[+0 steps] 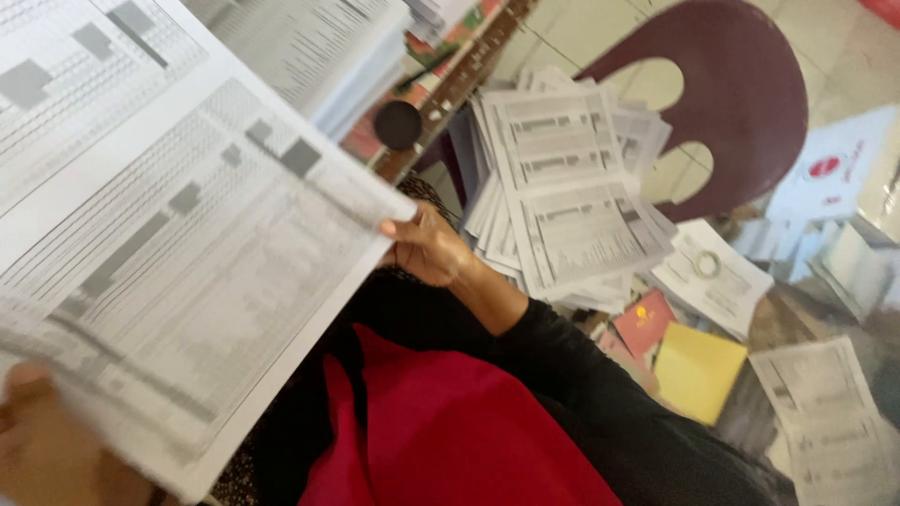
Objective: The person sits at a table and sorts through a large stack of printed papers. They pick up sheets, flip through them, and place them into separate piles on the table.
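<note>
A printed sheet (178,253) at frame left is pinched by right hand (427,248) fingers at its corner and by left hand (42,450) fingers at lower left.

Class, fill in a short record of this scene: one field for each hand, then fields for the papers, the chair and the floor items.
left hand: grips lower left corner of large printed sheet
right hand: pinches the sheet's right corner
paper stack: fanned heap of printed forms beyond the right hand
chair: dark red plastic, behind the stack
floor items: yellow booklet, red booklet
</note>
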